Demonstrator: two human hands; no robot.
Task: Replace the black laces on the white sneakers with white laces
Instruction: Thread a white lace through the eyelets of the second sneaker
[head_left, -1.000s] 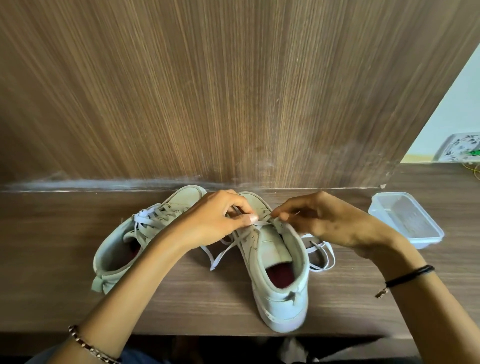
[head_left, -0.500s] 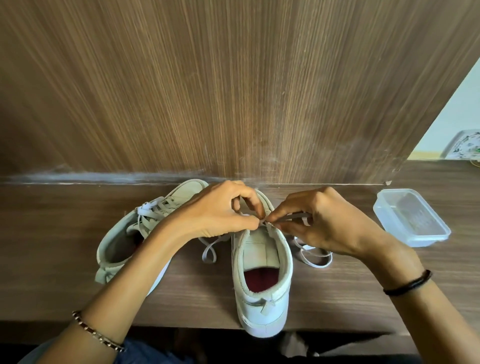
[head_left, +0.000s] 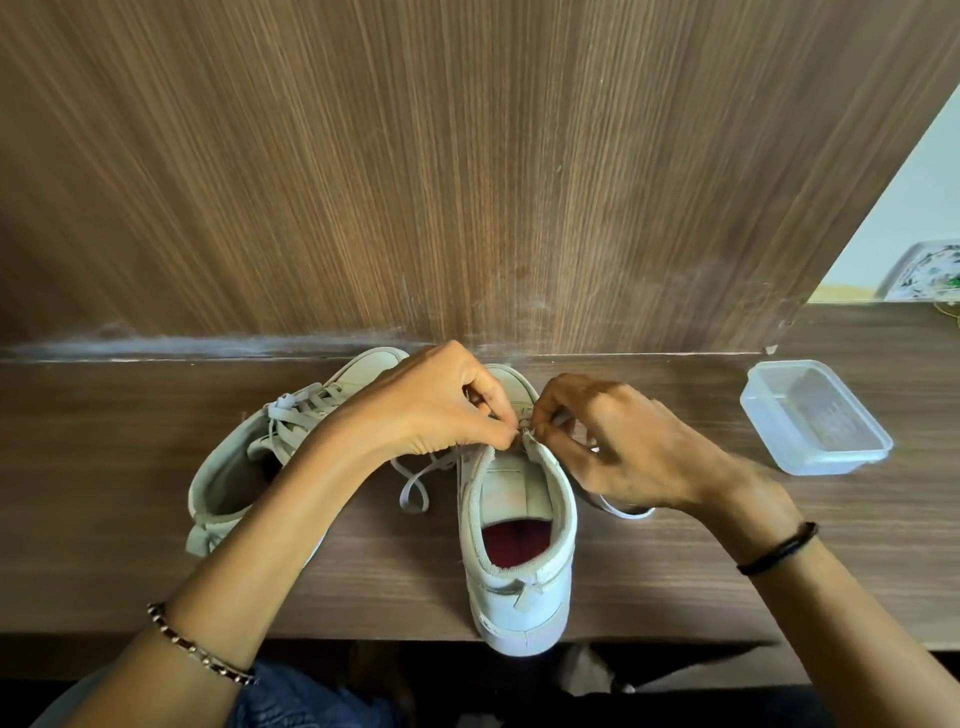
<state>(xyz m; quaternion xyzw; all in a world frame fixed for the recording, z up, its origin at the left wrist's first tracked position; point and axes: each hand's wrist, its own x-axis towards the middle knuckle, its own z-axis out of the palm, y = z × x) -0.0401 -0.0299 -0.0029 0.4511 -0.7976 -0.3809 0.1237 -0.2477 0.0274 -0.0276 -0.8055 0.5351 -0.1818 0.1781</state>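
Note:
Two white sneakers stand on a wooden shelf. The right sneaker (head_left: 519, 551) points away from me, its heel at the front edge and its red insole showing. My left hand (head_left: 436, 405) and my right hand (head_left: 618, 441) meet above its tongue, each pinching the white lace (head_left: 415, 483) near the top eyelets. A loose loop of that lace lies on the wood left of the shoe; another end shows under my right hand. The left sneaker (head_left: 234, 467) lies angled behind my left forearm, laced in white. No black lace is visible.
A clear plastic container (head_left: 815, 415) sits on the shelf (head_left: 104, 493) at the right. A tall wood-grain panel (head_left: 467, 182) rises right behind the shoes. A patterned object (head_left: 924, 270) shows at the far right past the panel. The shelf's front edge runs just under the sneaker's heel.
Both hands have drawn closer together over the right sneaker's top eyelets. The sneaker has turned to point straight away from me, and the loose lace on the left has shortened.

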